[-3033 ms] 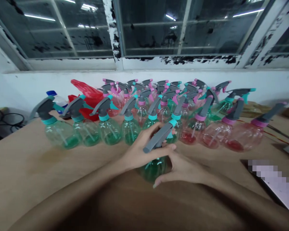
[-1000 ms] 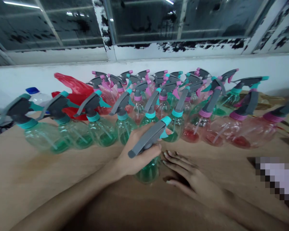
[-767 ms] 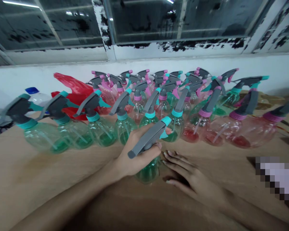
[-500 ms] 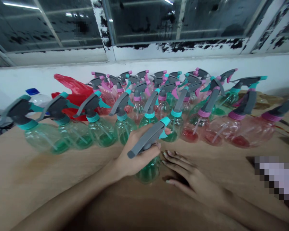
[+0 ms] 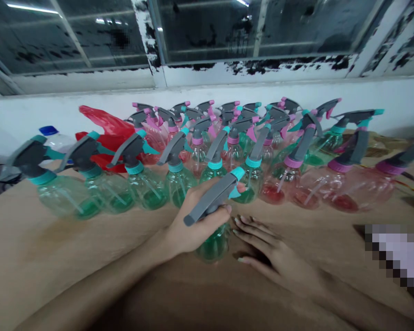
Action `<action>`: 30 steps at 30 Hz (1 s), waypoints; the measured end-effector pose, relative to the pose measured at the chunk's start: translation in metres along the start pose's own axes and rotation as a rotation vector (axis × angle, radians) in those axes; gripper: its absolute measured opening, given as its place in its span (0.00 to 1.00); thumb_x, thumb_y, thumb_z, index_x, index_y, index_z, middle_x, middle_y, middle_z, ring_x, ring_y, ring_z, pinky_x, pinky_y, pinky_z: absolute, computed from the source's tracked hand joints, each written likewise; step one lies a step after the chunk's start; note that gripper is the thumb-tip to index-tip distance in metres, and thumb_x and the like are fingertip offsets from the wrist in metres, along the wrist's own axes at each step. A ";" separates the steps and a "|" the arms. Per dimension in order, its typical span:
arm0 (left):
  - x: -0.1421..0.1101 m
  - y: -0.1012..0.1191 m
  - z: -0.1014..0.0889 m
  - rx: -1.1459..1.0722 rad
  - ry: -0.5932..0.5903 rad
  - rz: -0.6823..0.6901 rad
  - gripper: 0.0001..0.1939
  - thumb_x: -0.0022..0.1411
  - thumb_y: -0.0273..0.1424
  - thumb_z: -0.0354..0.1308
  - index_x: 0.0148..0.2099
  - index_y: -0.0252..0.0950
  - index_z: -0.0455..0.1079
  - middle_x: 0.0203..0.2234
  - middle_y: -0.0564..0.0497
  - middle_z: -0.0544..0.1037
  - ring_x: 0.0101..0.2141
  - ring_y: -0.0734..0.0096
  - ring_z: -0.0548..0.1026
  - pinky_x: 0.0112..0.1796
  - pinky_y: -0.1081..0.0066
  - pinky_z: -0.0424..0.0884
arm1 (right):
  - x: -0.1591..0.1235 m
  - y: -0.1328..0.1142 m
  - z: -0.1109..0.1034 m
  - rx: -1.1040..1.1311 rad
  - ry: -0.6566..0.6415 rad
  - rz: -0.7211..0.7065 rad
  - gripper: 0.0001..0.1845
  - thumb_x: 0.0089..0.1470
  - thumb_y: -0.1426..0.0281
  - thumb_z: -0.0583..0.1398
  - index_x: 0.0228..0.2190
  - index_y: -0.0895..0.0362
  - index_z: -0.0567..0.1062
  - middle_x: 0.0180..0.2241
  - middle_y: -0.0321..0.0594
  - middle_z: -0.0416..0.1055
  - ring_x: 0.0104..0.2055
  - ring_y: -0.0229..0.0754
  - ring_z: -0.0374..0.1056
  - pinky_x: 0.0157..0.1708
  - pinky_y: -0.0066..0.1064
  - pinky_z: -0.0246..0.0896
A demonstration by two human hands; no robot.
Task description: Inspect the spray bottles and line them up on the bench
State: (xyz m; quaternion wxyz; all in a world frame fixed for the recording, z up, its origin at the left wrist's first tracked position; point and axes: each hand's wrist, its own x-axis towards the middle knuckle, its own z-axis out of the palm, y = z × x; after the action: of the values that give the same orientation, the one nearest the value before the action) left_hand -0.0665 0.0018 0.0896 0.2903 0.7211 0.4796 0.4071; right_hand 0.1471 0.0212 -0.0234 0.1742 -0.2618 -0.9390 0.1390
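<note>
My left hand (image 5: 196, 225) is wrapped round the neck of a green spray bottle (image 5: 212, 246) that stands on the table. Its grey spray head with a turquoise nozzle leans up to the right above my thumb, and the hand covers the bottle's collar. Flat on the wooden table (image 5: 131, 248), to the right of that bottle, lies my right hand (image 5: 272, 250) with fingers stretched out and nothing in it. Just beyond my hands runs a front row of spray bottles, among them a green one (image 5: 152, 193) with a turquoise collar and a pink one (image 5: 274, 188) with a pink collar.
More spray bottles (image 5: 200, 151) crowd behind the front row, near the wall. At the back left are a red plastic bag (image 5: 106, 124) and a blue-capped bottle (image 5: 53, 138). A blurred-out flat object (image 5: 396, 253) lies at the right. Windows (image 5: 255, 32) rise behind.
Since three seconds ago my right hand has let go of the green spray bottle and come down flat on the table. My left hand keeps its hold. Over the last second almost nothing moves.
</note>
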 end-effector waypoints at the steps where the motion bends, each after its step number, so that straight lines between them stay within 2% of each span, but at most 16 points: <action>1: 0.000 -0.001 0.000 -0.013 -0.003 0.004 0.17 0.55 0.28 0.52 0.48 0.41 0.69 0.26 0.54 0.70 0.26 0.71 0.69 0.34 0.68 0.70 | 0.000 0.000 0.000 0.005 0.002 -0.002 0.29 0.57 0.61 0.54 0.59 0.52 0.55 0.60 0.38 0.56 0.62 0.45 0.49 0.58 0.45 0.50; 13: -0.002 -0.001 -0.001 -0.108 -0.028 -0.014 0.17 0.56 0.28 0.53 0.49 0.42 0.67 0.27 0.55 0.71 0.29 0.71 0.70 0.34 0.70 0.67 | 0.000 -0.001 0.000 -0.005 -0.013 0.015 0.29 0.58 0.61 0.53 0.58 0.51 0.55 0.60 0.37 0.55 0.62 0.45 0.49 0.58 0.45 0.50; 16: -0.002 0.000 -0.001 -0.106 -0.021 -0.033 0.15 0.55 0.28 0.53 0.46 0.41 0.68 0.26 0.55 0.70 0.28 0.70 0.70 0.32 0.71 0.67 | 0.000 -0.001 0.000 0.012 -0.009 0.017 0.29 0.57 0.61 0.54 0.58 0.51 0.56 0.60 0.37 0.55 0.62 0.45 0.49 0.58 0.45 0.51; 21: -0.002 0.004 -0.002 -0.061 0.005 -0.014 0.06 0.52 0.28 0.54 0.35 0.39 0.67 0.23 0.56 0.68 0.25 0.71 0.68 0.28 0.71 0.65 | -0.001 0.001 0.002 0.021 0.003 0.013 0.29 0.57 0.61 0.54 0.58 0.51 0.56 0.59 0.36 0.56 0.61 0.45 0.49 0.58 0.44 0.52; 30: 0.001 0.005 -0.004 0.024 -0.007 0.006 0.04 0.52 0.27 0.52 0.32 0.39 0.65 0.22 0.57 0.68 0.23 0.72 0.65 0.25 0.72 0.62 | -0.001 0.001 0.003 0.002 -0.025 0.017 0.29 0.57 0.60 0.53 0.58 0.51 0.56 0.60 0.37 0.56 0.62 0.45 0.49 0.58 0.45 0.51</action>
State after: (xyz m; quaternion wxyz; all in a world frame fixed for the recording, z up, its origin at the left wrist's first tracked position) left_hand -0.0677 0.0009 0.0965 0.2823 0.7273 0.4812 0.3997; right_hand 0.1470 0.0215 -0.0263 0.1616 -0.2681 -0.9387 0.1446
